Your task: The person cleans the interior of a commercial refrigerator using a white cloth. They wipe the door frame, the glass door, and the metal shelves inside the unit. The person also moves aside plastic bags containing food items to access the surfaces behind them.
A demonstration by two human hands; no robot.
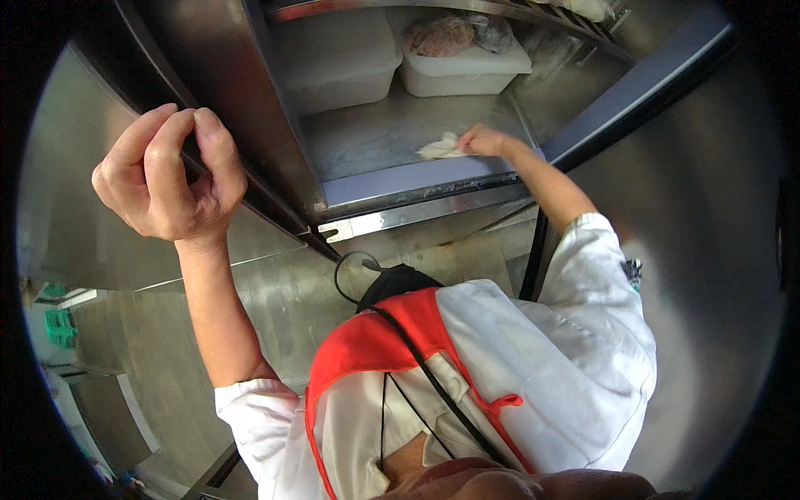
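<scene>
My right hand [484,140] is inside a stainless steel cabinet, shut on a crumpled whitish cloth [442,147]. The cloth touches the metal cabinet floor [381,134] just behind the pale front sill [425,177]. My left hand [172,175] is raised at the cabinet's left side, its fingers curled near the edge of a metal door [150,56]. Whether those fingers grip the door edge cannot be told. Behind the cloth stand two whitish plastic tubs, a larger one [340,69] and a smaller lidded one [462,72] with bagged food [441,36] on top.
A wire shelf [584,31] crosses above the tubs. A large steel door [700,187] stands to the right, with a dark gasket along the opening. Tiled floor [162,350] shows below, and a green plastic basket [60,328] is at the far left.
</scene>
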